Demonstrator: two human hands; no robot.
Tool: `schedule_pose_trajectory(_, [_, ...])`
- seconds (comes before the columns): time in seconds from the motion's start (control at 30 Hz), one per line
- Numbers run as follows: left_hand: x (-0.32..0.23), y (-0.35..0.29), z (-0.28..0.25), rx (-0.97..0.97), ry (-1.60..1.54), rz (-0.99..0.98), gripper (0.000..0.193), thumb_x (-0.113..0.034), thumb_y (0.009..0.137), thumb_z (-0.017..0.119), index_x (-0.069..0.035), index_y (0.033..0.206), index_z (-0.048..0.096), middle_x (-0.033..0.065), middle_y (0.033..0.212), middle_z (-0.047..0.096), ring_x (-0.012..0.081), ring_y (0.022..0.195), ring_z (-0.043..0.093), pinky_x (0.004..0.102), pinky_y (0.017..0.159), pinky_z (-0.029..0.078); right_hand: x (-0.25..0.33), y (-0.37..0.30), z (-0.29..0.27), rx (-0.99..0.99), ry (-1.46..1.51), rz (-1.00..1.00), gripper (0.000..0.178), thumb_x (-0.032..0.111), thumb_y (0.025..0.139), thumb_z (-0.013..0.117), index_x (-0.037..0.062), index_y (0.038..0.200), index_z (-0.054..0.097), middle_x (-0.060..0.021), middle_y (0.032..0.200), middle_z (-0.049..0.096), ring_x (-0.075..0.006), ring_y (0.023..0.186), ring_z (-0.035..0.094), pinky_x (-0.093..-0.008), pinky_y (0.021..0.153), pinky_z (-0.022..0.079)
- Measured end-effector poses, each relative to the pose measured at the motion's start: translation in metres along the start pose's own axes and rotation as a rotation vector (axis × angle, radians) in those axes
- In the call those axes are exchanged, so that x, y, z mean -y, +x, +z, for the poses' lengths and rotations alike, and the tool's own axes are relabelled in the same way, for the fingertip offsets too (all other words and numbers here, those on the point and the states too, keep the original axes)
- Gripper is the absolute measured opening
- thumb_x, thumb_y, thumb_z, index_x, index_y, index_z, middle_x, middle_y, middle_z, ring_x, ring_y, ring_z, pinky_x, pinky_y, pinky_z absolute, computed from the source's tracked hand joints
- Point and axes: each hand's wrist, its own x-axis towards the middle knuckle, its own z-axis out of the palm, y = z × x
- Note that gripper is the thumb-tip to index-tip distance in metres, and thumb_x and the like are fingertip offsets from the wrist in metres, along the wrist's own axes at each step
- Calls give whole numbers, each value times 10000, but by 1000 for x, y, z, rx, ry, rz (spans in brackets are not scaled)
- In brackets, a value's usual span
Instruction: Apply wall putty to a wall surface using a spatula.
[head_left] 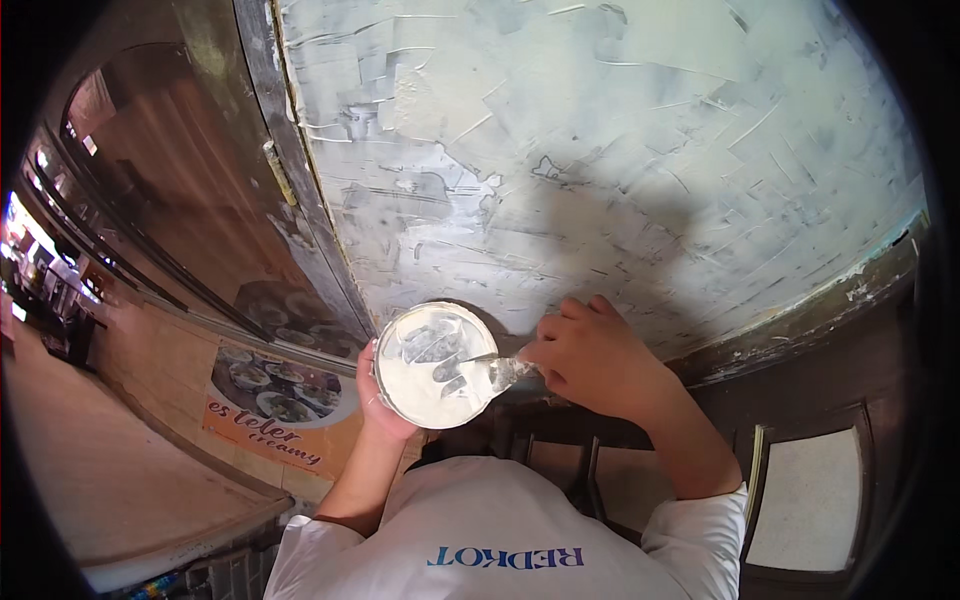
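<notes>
My left hand (383,405) holds a round tub (384,346) from its left side, fingers closed around the wall. White paste (420,385) coats the inside of the tub, with darker scraped streaks in the middle. At the tub's right rim, my right hand (590,350) grips a putty knife (512,371) smeared with paste. Its blade reaches over the rim into the tub. In front of both hands stands a panel (600,110) covered in uneven, pale putty strokes.
A worn wooden frame (310,170) edges the panel on the left, and a dark ledge (800,320) runs along its lower right. To the left are a glass pane (180,170), a food poster (275,405) and a pale tabletop (110,450). A framed light panel (808,500) sits at lower right.
</notes>
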Motion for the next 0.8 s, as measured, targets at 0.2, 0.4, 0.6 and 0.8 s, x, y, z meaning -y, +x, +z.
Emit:
schedule_pose_trajectory(0.2, [7, -1, -14, -28, -77, 26, 562, -433, 952, 379, -54, 1342, 520, 151, 1333, 565, 340, 1208, 538, 476, 1054, 407, 12, 2, 36, 27, 166, 0, 191, 149, 785, 655, 180, 972, 682, -31, 857, 595, -253, 884, 580, -407, 789, 478])
schedule_pose_trajectory(0.4, [9, -1, -12, -99, -130, 105, 604, -474, 935, 383, -79, 1379, 490, 131, 1397, 512, 335, 1270, 483, 477, 1086, 360, 37, -1, 53, 48, 364, 80, 209, 146, 812, 638, 144, 1018, 667, -63, 850, 590, -289, 833, 592, -415, 697, 504])
schedule_pose_trajectory(0.6, [15, -3, -6, -139, -71, 204, 605, -499, 928, 389, -89, 1358, 505, 122, 1349, 542, 320, 1235, 505, 465, 1056, 389, 63, -2, 68, 53, 566, 161, 276, 134, 820, 643, 105, 1095, 632, -97, 872, 577, -300, 815, 604, -416, 693, 502])
schedule_pose_trajectory(0.8, [18, -8, 0, -191, -61, 190, 593, -527, 919, 403, -100, 1306, 542, 99, 1261, 590, 288, 1152, 556, 428, 1007, 429, 72, 7, 82, -191, 641, 169, 291, 133, 851, 626, 93, 1139, 615, -124, 942, 605, -323, 850, 609, -421, 713, 502])
